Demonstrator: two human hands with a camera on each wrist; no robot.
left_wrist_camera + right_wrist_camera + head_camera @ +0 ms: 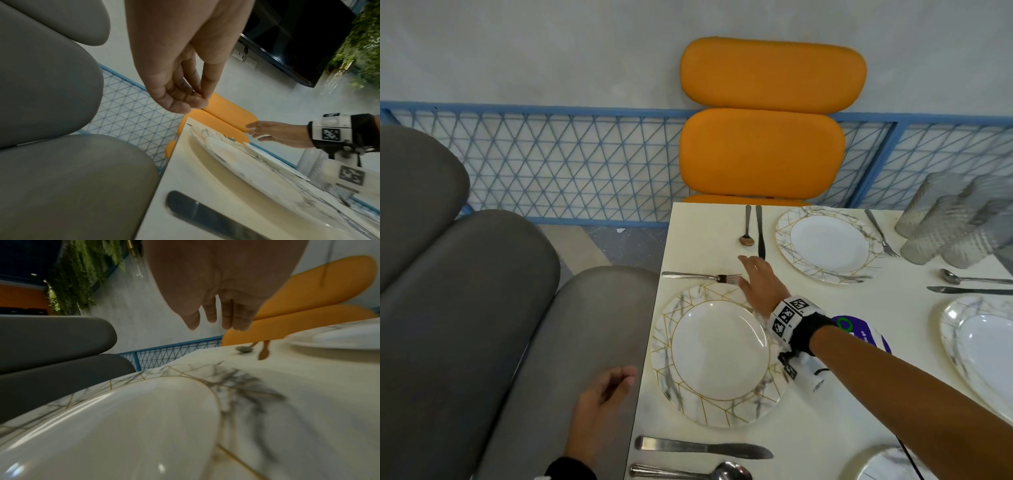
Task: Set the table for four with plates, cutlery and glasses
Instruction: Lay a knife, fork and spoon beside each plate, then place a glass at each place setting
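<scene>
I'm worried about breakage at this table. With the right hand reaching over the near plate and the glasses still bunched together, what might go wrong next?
1. The right hand hovers by the fork tines, its forearm crossing above the near plate; a low wrist might clip the rim.
2. The glasses stand clustered at the far right, so lifting one may knock the others.
3. The near knife lies close to the table edge and could be brushed off.
</scene>
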